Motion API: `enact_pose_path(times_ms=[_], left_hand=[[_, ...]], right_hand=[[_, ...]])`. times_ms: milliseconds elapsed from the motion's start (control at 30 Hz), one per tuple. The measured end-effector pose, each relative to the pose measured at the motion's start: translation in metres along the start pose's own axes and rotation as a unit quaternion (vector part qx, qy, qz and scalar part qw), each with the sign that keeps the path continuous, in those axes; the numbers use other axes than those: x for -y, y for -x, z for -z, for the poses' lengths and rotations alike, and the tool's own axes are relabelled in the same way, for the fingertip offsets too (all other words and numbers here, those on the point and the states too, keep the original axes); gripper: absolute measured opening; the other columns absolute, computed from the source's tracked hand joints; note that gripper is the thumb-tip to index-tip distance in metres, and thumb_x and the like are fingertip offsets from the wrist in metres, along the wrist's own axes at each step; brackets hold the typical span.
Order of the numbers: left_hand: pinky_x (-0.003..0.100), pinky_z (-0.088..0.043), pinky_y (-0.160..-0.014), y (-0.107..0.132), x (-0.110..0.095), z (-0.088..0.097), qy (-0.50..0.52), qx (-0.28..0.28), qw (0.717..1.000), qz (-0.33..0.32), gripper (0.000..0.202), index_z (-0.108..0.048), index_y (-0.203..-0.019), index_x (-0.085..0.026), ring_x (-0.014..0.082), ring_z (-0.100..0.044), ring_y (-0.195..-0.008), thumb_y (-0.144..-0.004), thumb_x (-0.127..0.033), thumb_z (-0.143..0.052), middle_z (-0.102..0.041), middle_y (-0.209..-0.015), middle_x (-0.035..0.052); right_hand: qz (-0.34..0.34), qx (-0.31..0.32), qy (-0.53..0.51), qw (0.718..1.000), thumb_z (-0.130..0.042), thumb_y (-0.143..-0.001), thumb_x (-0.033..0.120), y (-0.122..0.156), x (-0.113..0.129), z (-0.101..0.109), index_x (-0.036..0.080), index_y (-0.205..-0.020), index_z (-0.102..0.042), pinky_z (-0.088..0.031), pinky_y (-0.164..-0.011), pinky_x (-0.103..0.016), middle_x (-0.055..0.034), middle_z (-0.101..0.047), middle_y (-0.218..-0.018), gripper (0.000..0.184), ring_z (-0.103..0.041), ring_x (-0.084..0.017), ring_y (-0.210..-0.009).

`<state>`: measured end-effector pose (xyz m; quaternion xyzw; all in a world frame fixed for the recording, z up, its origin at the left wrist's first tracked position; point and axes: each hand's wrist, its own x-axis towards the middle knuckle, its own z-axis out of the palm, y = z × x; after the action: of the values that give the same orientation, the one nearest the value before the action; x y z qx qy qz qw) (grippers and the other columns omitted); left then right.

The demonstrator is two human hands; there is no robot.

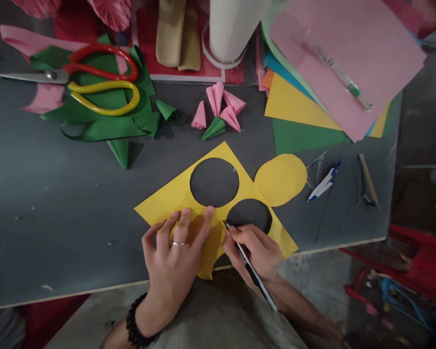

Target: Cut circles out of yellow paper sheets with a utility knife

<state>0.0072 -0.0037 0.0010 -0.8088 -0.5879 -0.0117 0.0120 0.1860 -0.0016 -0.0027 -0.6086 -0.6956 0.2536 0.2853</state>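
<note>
A yellow paper sheet (174, 196) with two round holes cut out of it lies near the front edge of the dark table (58, 213). My left hand (174, 261), with a ring and a bead bracelet, presses flat with spread fingers on a yellow disc (210, 245) laid on the sheet. My right hand (256, 252) is closed round a pen (252, 269) whose tip touches the disc's edge. Two cut yellow circles (280, 180) lie overlapping to the right of the sheet.
Red-and-yellow-handled scissors (90, 80) rest on green paper scraps (105, 121) at the back left. Folded pink and green paper cones (220, 111) sit mid-table. A stack of coloured sheets (334, 72) lies back right, a white roll (232, 26) behind. A compass (325, 182) and pencil (368, 182) lie at right.
</note>
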Motion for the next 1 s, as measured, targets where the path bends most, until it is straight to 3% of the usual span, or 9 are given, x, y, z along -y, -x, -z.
enact_pose_path(times_ms=[567, 1000], left_hand=[[0.048, -0.049, -0.086, -0.001, 0.002, -0.001, -0.004, -0.004, 1.0, -0.001, 0.07, -0.044, -0.142, -0.045, 0.03, -0.058, -0.111, -0.08, -0.027, -0.072, -0.063, -0.127, 0.0073], [0.05, -0.05, -0.086, 0.0, 0.001, -0.003, -0.006, 0.001, 1.0, -0.005, 0.068, -0.046, -0.14, -0.045, 0.0304, -0.057, -0.112, -0.08, -0.025, -0.071, -0.062, -0.128, 0.008]], right_hand=[[-0.014, -0.024, 0.054, 0.998, -0.061, -0.072, 0.005, 0.02, 0.014, -0.005, 0.029, -0.077, -0.051, -0.049, -0.044, -0.032, 0.0015, -0.061, -0.06, 0.027, -0.057, -0.018, -0.048], [-0.005, -0.062, 0.129, 0.99, -0.06, -0.073, 0.011, 0.038, 0.02, -0.017, 0.029, -0.076, -0.045, -0.043, -0.039, -0.034, 0.0047, -0.06, -0.056, 0.024, -0.059, -0.019, -0.042]])
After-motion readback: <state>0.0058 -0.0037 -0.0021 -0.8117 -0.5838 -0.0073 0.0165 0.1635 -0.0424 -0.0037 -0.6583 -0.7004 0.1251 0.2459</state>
